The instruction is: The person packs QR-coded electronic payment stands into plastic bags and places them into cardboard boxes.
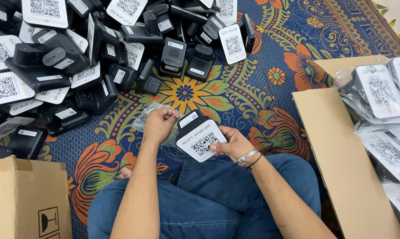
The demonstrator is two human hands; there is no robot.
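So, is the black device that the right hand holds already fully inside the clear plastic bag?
No, the black device in the right hand is bare, and the left hand grips the clear plastic bag beside it.

Legs: wore blue denim jeans, creased at the knees.
Arms: bare to the elbow, sleeveless in view.
Right wrist: carried a silver bangle beside a thin black band.
Left wrist: unadorned.

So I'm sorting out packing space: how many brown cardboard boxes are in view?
2. One brown cardboard box sits at the lower left beside the person's knee; one open brown cardboard box at the right holds bagged devices. Others may lie out of frame.
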